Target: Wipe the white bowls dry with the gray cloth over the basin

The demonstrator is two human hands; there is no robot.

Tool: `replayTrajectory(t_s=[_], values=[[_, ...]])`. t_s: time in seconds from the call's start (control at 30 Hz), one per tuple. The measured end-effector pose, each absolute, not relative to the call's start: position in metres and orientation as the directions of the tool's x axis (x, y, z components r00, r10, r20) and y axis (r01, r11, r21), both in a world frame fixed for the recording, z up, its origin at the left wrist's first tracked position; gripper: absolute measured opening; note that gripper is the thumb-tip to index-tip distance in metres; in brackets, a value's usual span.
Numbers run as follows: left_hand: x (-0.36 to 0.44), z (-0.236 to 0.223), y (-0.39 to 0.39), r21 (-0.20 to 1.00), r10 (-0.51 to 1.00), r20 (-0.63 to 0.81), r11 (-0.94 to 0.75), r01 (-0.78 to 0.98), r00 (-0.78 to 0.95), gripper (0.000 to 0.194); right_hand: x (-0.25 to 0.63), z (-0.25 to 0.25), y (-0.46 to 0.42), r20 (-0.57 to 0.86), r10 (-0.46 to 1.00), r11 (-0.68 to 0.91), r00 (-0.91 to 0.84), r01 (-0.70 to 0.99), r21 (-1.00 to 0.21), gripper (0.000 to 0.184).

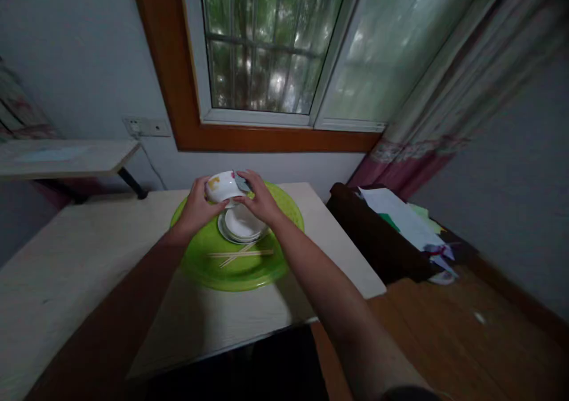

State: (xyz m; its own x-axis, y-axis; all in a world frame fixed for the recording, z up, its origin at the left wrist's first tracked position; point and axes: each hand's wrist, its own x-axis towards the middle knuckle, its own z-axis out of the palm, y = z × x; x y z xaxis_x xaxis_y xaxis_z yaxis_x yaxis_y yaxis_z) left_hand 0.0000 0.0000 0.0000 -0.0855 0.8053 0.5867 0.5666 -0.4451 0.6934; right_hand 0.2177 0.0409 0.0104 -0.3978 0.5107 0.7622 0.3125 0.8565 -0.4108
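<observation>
A white bowl (221, 186) with a colored flower pattern is held tilted on its side above a round green tray (249, 281). My left hand (195, 209) is wrapped round the bowl's left side. On its right side, my right hand (261, 202) grips the bowl, with a grey-blue piece, apparently a cloth (242, 183), between the fingers and the bowl. Just below the hands, a small stack of white dishes (243, 221) rests on the tray. Crossed wooden chopsticks (240, 254) lie on the tray in front of the stack.
The tray stands on a pale table (111, 241) by a window (275, 45). A raised shelf (66, 158) is at the left. Right of the table, a dark brown box-like thing (373, 235) holds papers (395, 211). Curtains (427, 111) hang at the right.
</observation>
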Motion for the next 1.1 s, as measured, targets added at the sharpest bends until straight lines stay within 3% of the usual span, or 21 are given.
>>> replayTrajectory(t_s=[0.2, 0.53, 0.9, 1.1], values=[[0.007, 0.017, -0.013, 0.711, 0.855, 0.505, -0.333, 0.619, -0.120, 0.065, 0.216, 0.022, 0.030, 0.756, 0.462, 0.882, -0.464, 0.330, -0.337, 0.060], [0.008, 0.024, -0.018, 0.680, 0.887, 0.444, -0.242, 0.692, -0.127, 0.053, 0.200, 0.038, -0.001, 0.718, 0.337, 0.908, -0.609, 0.413, -0.075, 0.050], [0.008, 0.020, -0.014, 0.636, 0.857, 0.498, -0.258, 0.727, -0.132, 0.058, 0.204, 0.029, 0.014, 0.777, 0.525, 0.758, -0.347, 0.606, -0.242, 0.041], [0.008, 0.020, -0.014, 0.624, 0.862, 0.495, -0.266, 0.735, -0.108, 0.051, 0.202, 0.029, 0.010, 0.777, 0.445, 0.815, -0.446, 0.560, -0.146, 0.041]])
